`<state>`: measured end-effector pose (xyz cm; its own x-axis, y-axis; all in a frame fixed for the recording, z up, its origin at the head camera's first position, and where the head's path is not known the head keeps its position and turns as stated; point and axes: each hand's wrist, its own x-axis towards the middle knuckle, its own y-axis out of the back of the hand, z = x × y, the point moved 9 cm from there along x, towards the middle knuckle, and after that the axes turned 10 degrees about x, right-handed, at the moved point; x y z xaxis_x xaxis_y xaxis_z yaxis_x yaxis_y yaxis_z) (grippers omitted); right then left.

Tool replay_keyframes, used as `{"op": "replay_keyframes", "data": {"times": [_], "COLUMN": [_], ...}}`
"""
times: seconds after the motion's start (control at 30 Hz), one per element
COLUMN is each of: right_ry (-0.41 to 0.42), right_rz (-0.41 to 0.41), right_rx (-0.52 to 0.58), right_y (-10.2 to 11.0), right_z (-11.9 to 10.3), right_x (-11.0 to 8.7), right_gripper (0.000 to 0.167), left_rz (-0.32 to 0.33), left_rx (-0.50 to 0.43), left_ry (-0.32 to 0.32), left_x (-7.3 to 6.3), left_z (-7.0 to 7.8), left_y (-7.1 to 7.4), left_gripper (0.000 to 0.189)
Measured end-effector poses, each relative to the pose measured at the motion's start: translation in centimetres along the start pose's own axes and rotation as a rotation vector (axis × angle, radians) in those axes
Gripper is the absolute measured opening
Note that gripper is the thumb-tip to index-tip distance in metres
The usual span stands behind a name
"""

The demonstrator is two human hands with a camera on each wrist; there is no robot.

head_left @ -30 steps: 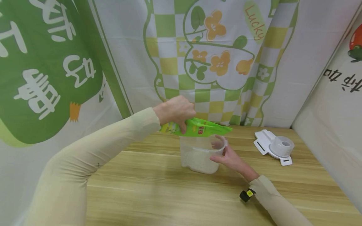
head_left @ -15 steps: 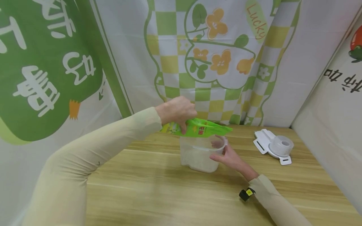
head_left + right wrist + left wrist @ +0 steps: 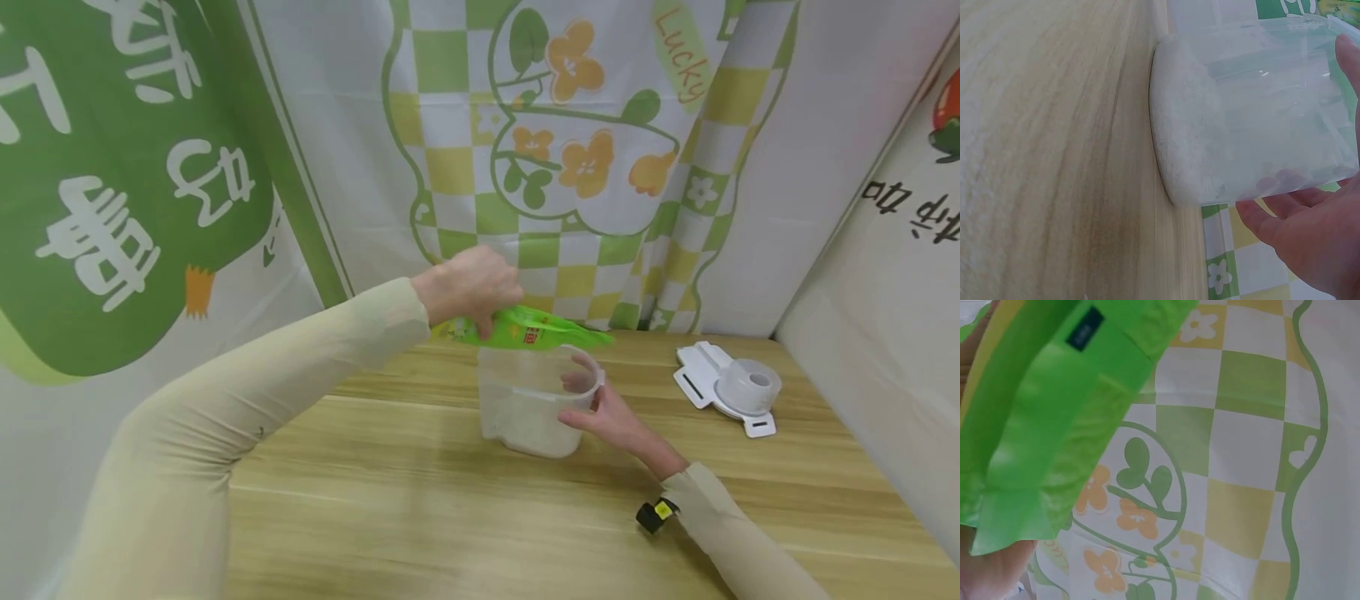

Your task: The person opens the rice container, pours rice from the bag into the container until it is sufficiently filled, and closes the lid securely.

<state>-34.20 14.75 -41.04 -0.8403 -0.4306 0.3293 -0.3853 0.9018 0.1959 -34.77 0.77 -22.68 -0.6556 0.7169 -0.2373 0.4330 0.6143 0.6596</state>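
My left hand (image 3: 476,287) grips a bright green printed plastic bag (image 3: 555,336) from above, in the head view. The bag lies nearly level over a clear plastic container (image 3: 517,408), its pointed end toward the right. Close up in the left wrist view, the green bag (image 3: 1054,437) fills the upper left. The container stands upright on the table, held at its right side by my right hand (image 3: 618,425), thumb in front and fingers behind. White contents (image 3: 1185,125), too fine to identify, cover its bottom in the right wrist view. The bag's contents are hidden.
On the wooden table (image 3: 450,517), right of the container, lies a white lid-like part (image 3: 701,375) with a clear round cup (image 3: 748,387) on it. Printed curtains (image 3: 555,275) hang behind the table and at both sides.
Over the last half second my left hand and the green bag have risen slightly, showing more of the container's rim. The right hand and container stay in place.
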Motion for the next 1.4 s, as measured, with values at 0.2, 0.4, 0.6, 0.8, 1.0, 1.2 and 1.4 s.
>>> {"op": "replay_keyframes", "data": {"times": [0.2,0.4,0.6,0.8,1.0,1.2,1.4], "right_ry": [-0.008,-0.022,-0.038,-0.044,-0.037,-0.041,-0.042], "right_rz": [-0.012,-0.021,-0.005,0.005,-0.001,-0.002,0.013], "right_rx": [-0.003,-0.019,-0.034,-0.049,-0.050,-0.075,-0.064], "right_y": [-0.15,-0.12,0.02,0.09,0.15,0.20,0.32], "right_z": [-0.25,-0.12,0.12,0.14,0.22,0.48,0.58], "right_x": [-0.03,0.11,0.08,0.05,0.10,-0.03,0.01], "right_gripper": [0.088,0.087,0.086,0.087,0.089,0.079,0.071], "left_rz": [0.011,0.013,-0.002,-0.016,-0.010,-0.004,-0.011], "left_rx": [-0.003,-0.006,-0.030,-0.029,0.011,0.012,0.028], "left_ry": [-0.002,-0.011,-0.021,-0.042,-0.038,-0.059,-0.049], "left_x": [0.00,0.08,0.19,0.26,0.27,0.22,0.19], "left_z": [-0.06,-0.05,0.13,0.60,0.60,0.91,0.82], "left_y": [0.34,0.69,0.66,0.35,0.21,0.17,0.26], "left_gripper": [0.042,0.048,0.053,0.048,0.047,0.045,0.043]}}
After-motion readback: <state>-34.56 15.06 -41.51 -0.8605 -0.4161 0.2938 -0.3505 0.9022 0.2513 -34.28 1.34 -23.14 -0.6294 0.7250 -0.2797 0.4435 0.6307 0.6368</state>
